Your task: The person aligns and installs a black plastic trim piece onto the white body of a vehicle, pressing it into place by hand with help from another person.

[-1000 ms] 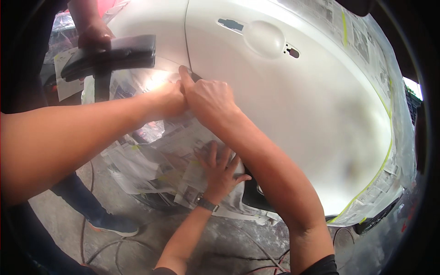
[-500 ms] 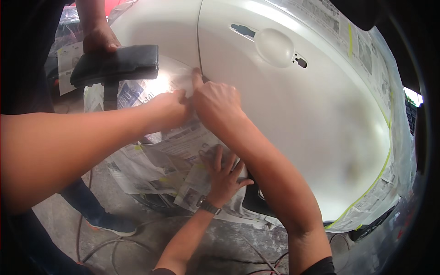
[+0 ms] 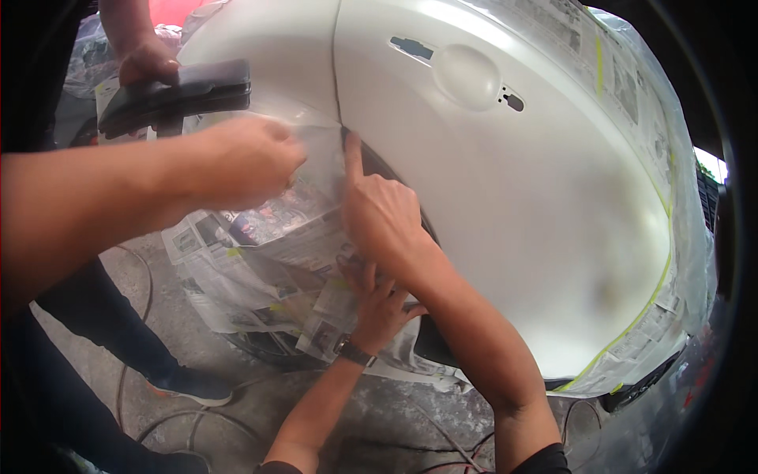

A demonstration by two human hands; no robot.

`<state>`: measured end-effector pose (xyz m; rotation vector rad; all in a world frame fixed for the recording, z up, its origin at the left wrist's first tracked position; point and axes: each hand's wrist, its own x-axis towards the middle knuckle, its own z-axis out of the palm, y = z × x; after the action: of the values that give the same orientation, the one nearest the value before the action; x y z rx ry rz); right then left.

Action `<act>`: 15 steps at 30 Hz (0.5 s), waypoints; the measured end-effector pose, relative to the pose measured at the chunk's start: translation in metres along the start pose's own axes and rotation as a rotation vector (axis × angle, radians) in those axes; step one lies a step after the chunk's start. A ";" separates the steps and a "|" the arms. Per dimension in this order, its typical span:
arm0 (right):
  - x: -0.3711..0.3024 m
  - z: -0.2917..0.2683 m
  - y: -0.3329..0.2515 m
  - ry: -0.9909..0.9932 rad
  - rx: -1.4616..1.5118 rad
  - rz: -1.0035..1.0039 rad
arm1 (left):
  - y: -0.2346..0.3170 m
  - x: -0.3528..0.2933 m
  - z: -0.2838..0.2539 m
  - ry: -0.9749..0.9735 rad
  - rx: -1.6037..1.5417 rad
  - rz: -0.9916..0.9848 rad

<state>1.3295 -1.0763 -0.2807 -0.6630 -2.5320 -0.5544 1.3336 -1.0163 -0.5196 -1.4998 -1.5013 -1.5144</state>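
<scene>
I am masking the wheel arch of the white car door [image 3: 513,205]: my left hand [image 3: 253,158] pinches the clear plastic sheet [image 3: 320,154] at ten o'clock, my right hand [image 3: 379,209] presses it with one extended finger, needing firm smoothing next.

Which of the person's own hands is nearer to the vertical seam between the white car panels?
Right. The right hand has its forefinger tip on the panel seam at its lower end. The left hand is further left, gripping clear plastic sheeting beside it.
</scene>
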 end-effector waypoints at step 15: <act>0.041 0.005 -0.019 0.023 0.245 0.031 | 0.023 0.007 -0.011 0.055 -0.106 -0.032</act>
<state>1.2861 -1.0750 -0.2682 -0.6009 -2.5088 -0.2337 1.3491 -1.0295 -0.5031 -1.4872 -1.4401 -1.6635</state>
